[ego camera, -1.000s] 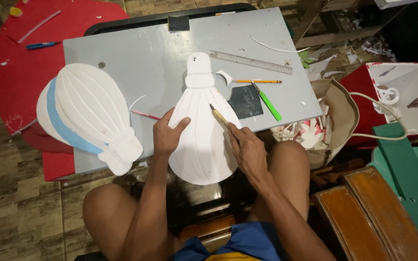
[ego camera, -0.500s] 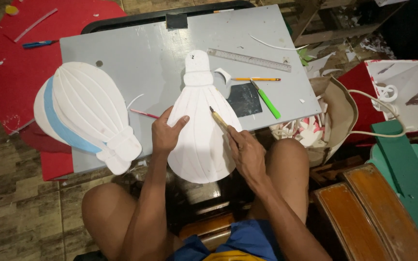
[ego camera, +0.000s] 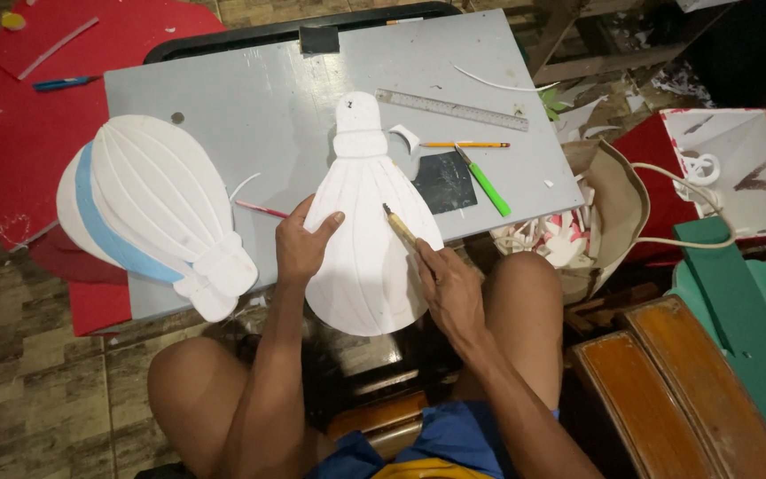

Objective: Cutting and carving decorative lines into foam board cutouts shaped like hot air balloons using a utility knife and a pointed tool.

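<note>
Left hand (ego camera: pixel 301 247) on white foam balloon cutout (ego camera: pixel 367 257), right hand (ego camera: pixel 450 288) gripping perhaps a pencil (ego camera: pixel 398 225).

Informal home craft workspace, floor-level seating. Indicators: low grey table (ego camera: pixel 250 98) strewn with white foam offcuts; steel ruler (ego camera: pixel 452 109), pencil (ego camera: pixel 467 145) and green-handled knife (ego camera: pixel 483 181) beside a dark cutting pad (ego camera: pixel 445 181); bag of scraps (ego camera: pixel 609 213) at the table edge; red foam sheets (ego camera: pixel 11 133) on a worn tiled floor (ego camera: pixel 19 390); wooden furniture (ego camera: pixel 667 390) close by
</note>
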